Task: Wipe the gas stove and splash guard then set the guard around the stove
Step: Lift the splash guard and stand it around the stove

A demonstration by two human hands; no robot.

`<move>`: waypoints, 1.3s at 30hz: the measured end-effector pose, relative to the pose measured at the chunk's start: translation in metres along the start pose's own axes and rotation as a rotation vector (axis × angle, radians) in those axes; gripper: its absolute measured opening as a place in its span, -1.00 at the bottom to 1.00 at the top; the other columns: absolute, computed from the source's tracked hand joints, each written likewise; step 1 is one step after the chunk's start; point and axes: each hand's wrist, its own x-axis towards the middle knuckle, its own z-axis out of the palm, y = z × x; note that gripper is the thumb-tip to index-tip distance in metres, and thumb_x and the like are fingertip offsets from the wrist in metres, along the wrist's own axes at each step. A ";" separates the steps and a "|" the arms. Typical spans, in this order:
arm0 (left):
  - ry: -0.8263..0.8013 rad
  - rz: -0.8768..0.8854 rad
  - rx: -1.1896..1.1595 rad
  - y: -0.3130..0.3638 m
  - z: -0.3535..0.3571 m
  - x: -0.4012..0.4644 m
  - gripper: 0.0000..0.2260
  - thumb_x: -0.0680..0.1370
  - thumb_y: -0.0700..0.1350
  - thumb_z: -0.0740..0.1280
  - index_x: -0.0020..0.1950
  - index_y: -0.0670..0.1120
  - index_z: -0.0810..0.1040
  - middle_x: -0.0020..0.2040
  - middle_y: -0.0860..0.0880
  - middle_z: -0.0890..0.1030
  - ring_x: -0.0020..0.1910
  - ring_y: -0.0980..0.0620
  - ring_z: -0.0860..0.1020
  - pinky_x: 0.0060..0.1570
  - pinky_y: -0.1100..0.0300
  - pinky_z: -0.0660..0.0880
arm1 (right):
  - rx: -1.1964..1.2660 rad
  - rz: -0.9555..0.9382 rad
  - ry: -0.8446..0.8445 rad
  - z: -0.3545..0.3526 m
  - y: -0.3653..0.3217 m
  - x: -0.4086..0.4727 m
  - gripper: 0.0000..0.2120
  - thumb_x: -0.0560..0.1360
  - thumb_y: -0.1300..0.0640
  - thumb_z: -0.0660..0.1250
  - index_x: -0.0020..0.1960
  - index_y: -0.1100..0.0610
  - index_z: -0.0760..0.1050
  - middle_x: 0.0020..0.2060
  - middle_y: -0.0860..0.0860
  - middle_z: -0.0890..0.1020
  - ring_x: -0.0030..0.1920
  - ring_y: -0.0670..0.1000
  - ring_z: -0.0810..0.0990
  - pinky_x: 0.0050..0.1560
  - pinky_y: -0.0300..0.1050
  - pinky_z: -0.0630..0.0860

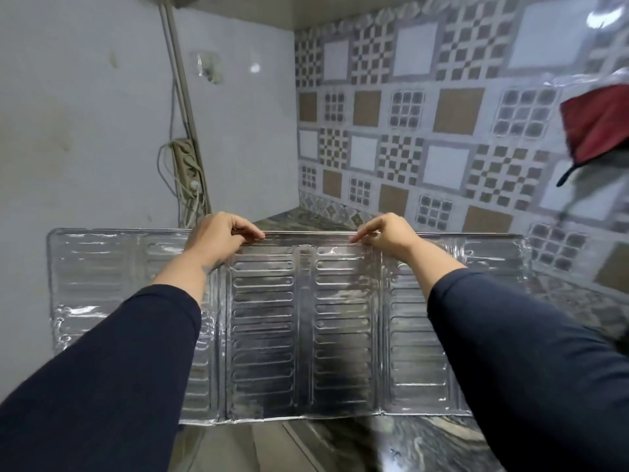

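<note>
A shiny ribbed foil splash guard (299, 321) is spread wide in front of me, held up above the counter, its panels unfolded nearly flat. My left hand (221, 236) pinches its top edge left of the middle. My right hand (388, 235) pinches the same top edge right of the middle. Both forearms in dark blue sleeves cross in front of the guard. No gas stove is in view, and the guard hides most of the counter behind it.
A dark marbled counter (408, 444) lies below the guard and runs into the corner. A patterned tile wall (442, 131) rises at the right, a plain wall with a power strip (185, 165) and cables at the left. A red cloth (599, 127) hangs at the right edge.
</note>
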 end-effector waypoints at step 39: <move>0.081 0.522 -0.577 0.420 0.081 0.065 -0.72 0.47 -0.36 0.38 -0.15 0.02 0.71 -0.08 -0.01 0.71 -0.08 0.11 0.66 0.06 0.35 0.54 | -0.259 0.166 0.746 -0.409 0.117 -0.120 -0.80 0.48 0.25 0.35 -0.07 0.01 0.69 0.05 -0.02 0.69 0.07 -0.03 0.61 -0.02 -0.28 0.46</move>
